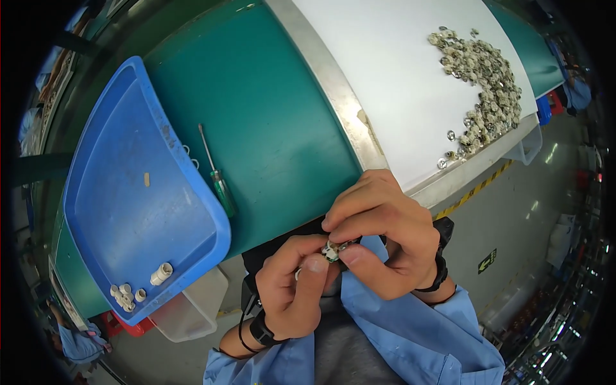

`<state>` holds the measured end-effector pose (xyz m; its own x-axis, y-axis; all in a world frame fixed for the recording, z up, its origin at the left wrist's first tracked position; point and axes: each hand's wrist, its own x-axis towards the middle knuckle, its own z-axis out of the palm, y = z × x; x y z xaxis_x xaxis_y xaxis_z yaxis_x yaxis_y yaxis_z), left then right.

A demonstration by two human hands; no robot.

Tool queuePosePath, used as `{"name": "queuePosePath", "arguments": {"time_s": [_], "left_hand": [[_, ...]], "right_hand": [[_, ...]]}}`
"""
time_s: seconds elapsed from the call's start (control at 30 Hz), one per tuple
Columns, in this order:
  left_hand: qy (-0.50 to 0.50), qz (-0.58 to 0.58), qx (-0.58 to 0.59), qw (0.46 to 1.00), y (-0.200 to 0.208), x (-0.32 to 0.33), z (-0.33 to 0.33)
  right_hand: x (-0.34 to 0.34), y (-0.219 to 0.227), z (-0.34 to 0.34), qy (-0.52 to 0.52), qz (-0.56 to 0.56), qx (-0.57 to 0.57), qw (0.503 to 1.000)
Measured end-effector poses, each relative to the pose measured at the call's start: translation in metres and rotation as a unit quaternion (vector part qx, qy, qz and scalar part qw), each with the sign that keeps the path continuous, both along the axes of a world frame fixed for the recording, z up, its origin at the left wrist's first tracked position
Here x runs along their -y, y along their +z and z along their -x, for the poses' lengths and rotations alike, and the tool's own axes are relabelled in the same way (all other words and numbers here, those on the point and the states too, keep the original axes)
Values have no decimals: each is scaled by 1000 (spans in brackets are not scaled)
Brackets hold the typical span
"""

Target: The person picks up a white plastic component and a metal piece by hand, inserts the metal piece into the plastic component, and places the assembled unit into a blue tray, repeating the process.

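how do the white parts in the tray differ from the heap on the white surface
The white parts are few; the heap holds many. The white parts look plain, while the heap mixes cream with shiny bits. The white parts sit in the blue tray; the heap lies on the white surface. Both are small pieces.

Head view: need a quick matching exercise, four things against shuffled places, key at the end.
Things
1. Screwdriver
2. Pile of small parts
3. White fittings
4. Small piece

Places
A. On the white surface
B. At the fingertips of the left hand and right hand
C. On the green surface
D. Inside the blue tray

Pairs: 1-C, 2-A, 3-D, 4-B
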<state>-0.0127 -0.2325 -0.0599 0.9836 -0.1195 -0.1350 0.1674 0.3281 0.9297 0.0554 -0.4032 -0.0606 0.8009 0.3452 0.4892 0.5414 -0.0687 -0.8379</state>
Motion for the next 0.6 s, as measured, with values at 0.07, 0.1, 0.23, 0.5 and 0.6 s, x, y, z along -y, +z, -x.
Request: {"name": "queuePosePath", "arguments": {"time_s": [0.07,0.1,0.23,0.5,0.6], "left_hand": [[13,-46,19,999,-1,1,0],[9,-44,20,999,-2,2,-1],[31,-59,53,996,-4,1,-1],[29,-128,87,988,0,-3,-2],[-32,-117,37,992,0,-6,2]], "right_hand": [[2,1,2,-11,6,8,1000],[3,1,2,-16,11,16,1000],[0,-2,5,-14,17,8,1000],[2,5,1,23,37,-15,999],[5,3,2,23,41,-14,999]]}}
